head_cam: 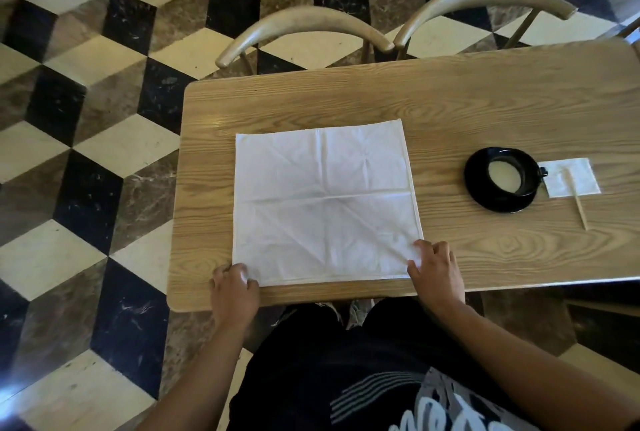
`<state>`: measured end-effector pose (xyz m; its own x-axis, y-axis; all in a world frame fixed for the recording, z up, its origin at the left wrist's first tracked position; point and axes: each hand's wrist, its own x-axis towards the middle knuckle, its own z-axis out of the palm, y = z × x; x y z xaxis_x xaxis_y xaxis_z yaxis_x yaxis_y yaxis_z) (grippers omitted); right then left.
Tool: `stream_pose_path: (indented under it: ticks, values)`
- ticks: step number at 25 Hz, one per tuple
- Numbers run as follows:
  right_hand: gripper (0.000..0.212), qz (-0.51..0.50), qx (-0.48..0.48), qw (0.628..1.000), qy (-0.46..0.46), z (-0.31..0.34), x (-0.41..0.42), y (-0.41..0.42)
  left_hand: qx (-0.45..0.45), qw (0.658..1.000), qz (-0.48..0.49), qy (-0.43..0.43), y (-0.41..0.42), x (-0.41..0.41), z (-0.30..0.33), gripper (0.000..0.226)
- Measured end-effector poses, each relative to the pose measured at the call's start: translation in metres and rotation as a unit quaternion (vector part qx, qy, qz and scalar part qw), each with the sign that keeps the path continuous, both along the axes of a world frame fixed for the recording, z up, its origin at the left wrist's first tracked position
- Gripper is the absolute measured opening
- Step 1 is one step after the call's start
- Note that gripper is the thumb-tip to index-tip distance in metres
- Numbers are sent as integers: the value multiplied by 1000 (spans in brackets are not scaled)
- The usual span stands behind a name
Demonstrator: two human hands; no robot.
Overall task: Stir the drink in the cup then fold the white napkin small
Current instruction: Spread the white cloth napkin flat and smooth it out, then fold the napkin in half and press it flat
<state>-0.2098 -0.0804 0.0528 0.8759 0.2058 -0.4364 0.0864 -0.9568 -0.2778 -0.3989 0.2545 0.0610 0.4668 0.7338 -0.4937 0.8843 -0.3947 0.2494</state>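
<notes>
A large white napkin (325,202) lies spread flat and creased on the wooden table (467,112). My left hand (233,288) pinches its near left corner at the table's front edge. My right hand (434,268) pinches its near right corner. To the right, a black cup (504,176) holding a pale milky drink stands on a black saucer (498,203). A thin wooden stir stick (576,200) lies beside the saucer, partly on a small white paper napkin (571,177).
Two curved wooden chair backs (304,28) (485,2) stand along the table's far edge. The floor is black, white and brown cube-pattern tile (86,139). My dark-clothed lap (346,361) is below the table's near edge.
</notes>
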Motion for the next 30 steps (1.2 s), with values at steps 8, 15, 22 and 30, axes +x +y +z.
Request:
stream_pose_path:
  ticks: [8, 15, 22, 30]
  values:
    - [28, -215, 87, 970, 68, 11, 5, 15, -79, 982, 149, -86, 11, 11, 7, 30]
    - [9, -222, 82, 967, 99, 28, 6, 16, -190, 944, 237, -128, 15, 1, 13, 29]
    - [19, -279, 213, 927, 131, 28, 17, 7, -160, 976, 79, -125, 36, -3, 35, 36]
    - [47, -374, 344, 844, 173, 41, 44, 8, -215, 939, 97, -249, 67, 23, 70, 11]
